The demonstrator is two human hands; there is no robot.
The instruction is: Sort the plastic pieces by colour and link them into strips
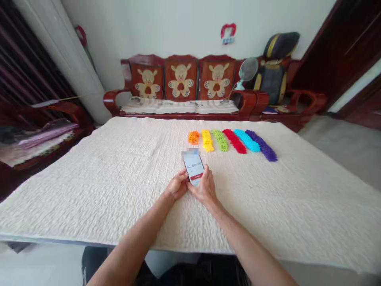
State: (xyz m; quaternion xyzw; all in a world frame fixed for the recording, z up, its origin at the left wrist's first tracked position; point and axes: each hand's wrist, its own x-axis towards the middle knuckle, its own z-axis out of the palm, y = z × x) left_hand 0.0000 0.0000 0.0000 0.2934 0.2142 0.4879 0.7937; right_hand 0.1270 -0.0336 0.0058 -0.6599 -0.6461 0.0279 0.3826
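Left hand (177, 186) and right hand (206, 186) gripped a rectangular white-screened phone (193, 168) just below frame centre, six multicoloured bumpy strips (234, 141) lay right of centre, on cream quilted cloth (119, 174)

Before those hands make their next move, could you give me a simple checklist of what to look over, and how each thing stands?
1. Phone held securely: ok, the left hand and right hand are both on it.
2. Screen facing the wearer: ok, a row of digits shows.
3. Red button label readable: cannot tell, the lettering is too small.
4. A hand free for the coloured pieces: not ok, both are on the phone.
5. Orange pieces apart from the yellow pieces: ok, a gap shows.
6. Number of purple pieces: cannot tell, they are packed too closely.
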